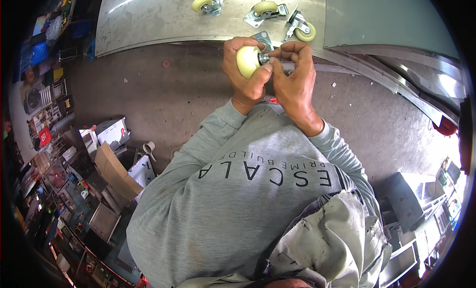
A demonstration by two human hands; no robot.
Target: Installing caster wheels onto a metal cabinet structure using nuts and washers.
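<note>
A swivel caster (pixel 247 63) with a cream wheel and a metal mounting plate is held up in front of my chest, just off the table's near edge. My left hand (pixel 244 92) wraps round its wheel, thumb below and fingers over the top. With fingertips pinched together, my right hand (pixel 298 82) touches the small metal part at the wheel's axle. What exactly lies between those fingertips is too small to make out. On the metal table (pixel 148 21) beyond lie a caster (pixel 202 3) at the left, another caster (pixel 266 8) in the middle and a tilted caster (pixel 304 33) at the right.
A grey-green panel (pixel 391 15) covers the table's right side, with a metal edge running down to the right. Left of me on the floor stand a cardboard piece (pixel 116 171) and a white box (pixel 113 132). Cluttered shelves line the far left; a grey cabinet (pixel 401 201) stands at the right.
</note>
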